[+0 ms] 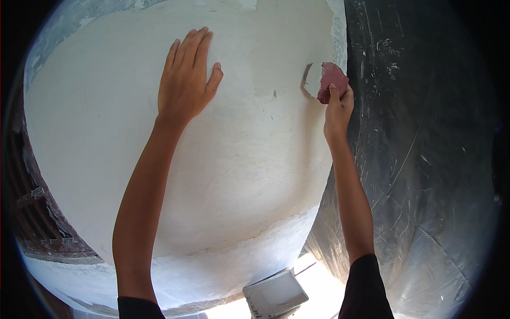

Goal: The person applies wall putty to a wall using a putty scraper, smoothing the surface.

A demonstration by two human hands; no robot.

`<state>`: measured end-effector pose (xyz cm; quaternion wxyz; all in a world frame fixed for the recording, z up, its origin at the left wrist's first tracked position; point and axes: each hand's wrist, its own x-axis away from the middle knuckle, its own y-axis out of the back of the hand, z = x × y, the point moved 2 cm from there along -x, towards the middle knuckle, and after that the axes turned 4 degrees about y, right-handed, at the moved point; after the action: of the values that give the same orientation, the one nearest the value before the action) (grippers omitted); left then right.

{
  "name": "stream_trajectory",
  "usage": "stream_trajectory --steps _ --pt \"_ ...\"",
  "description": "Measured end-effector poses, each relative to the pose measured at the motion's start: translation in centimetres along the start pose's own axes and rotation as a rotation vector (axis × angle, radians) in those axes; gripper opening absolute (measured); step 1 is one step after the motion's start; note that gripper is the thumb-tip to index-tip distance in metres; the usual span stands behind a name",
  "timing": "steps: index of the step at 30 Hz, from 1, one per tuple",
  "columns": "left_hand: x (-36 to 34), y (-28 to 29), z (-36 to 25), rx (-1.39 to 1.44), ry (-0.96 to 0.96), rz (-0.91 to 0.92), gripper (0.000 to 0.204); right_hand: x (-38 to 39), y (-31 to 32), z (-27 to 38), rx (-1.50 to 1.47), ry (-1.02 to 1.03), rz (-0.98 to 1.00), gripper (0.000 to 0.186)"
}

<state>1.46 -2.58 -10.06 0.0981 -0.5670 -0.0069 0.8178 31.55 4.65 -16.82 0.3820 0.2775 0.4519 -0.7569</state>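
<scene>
My left hand [185, 80] lies against the off-white wall [239, 133], its fingers stretched out and holding nothing. Up at the wall's right edge, my right hand [339, 109] grips a flat maroon putty spreader [334, 80], with the thumb on its near face. Whitish paste covers the left part of the spreader, and its dark left edge is at the wall. A slightly darker, damp-looking patch [287, 48] of coating lies to the upper left of the spreader. My right fingers behind the spreader are mostly hidden.
Dark plastic sheeting [425, 133] with white splashes hangs right of the wall. Below, between my forearms, stands a square grey container [276, 293] with whitish material in it. A brown slatted wooden frame [40, 212] borders the wall at the left.
</scene>
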Motion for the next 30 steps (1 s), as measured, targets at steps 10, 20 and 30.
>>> stream_trajectory --steps 10,20,30 --pt "0.0 0.2 0.2 0.052 0.028 0.028 0.051 4.0 -3.9 0.3 -0.034 0.109 0.427 0.04" --pt "0.0 -0.1 0.0 0.026 0.015 0.003 0.052 0.8 3.0 -2.0 0.0 -0.016 -0.031 0.035" --pt "0.1 0.0 0.2 0.046 0.01 -0.001 0.051 5.4 -3.3 0.0 -0.057 0.116 0.421 0.035"
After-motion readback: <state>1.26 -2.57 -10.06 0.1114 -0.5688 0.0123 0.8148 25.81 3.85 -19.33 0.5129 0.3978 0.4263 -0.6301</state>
